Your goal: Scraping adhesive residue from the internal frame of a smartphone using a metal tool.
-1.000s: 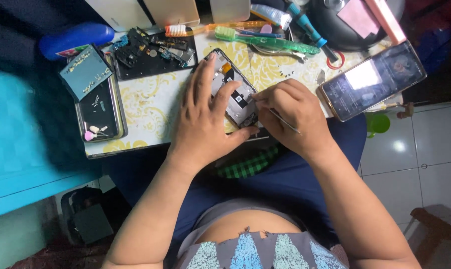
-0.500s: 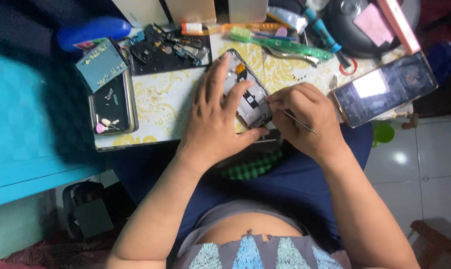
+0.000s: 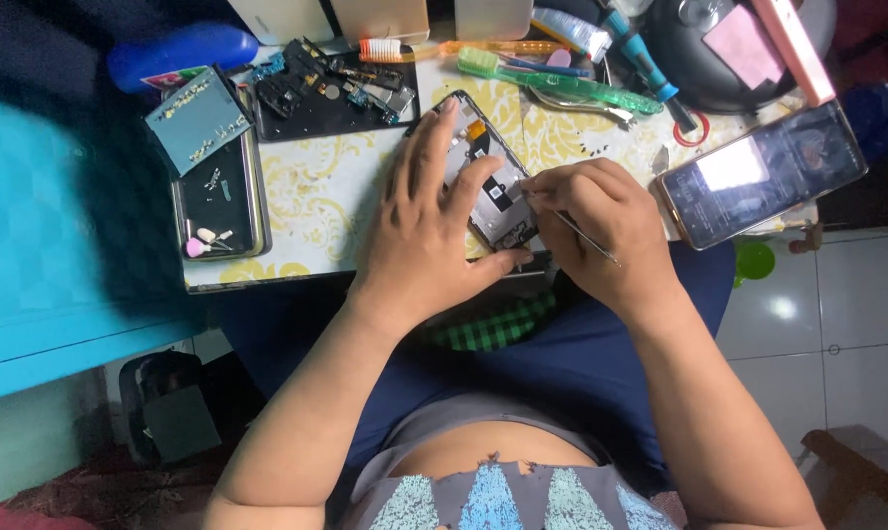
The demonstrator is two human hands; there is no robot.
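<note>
Bare tabletop [image 3: 316, 186] lies between small tray [image 3: 218, 201] and left hand [image 3: 424, 236]

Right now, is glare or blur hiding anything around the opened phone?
Head view: the opened phone under the left hand looks sharp and evenly lit; glare whites out part of the other phone's screen; the left edge is dark and blurred; the right hand holds a thin tool.

Green toothbrush [image 3: 562, 83]; white tabletop [image 3: 316, 196] with yellow scrollwork; blue shorts [image 3: 562, 363]; green-black checked cloth [image 3: 493, 329].
</note>
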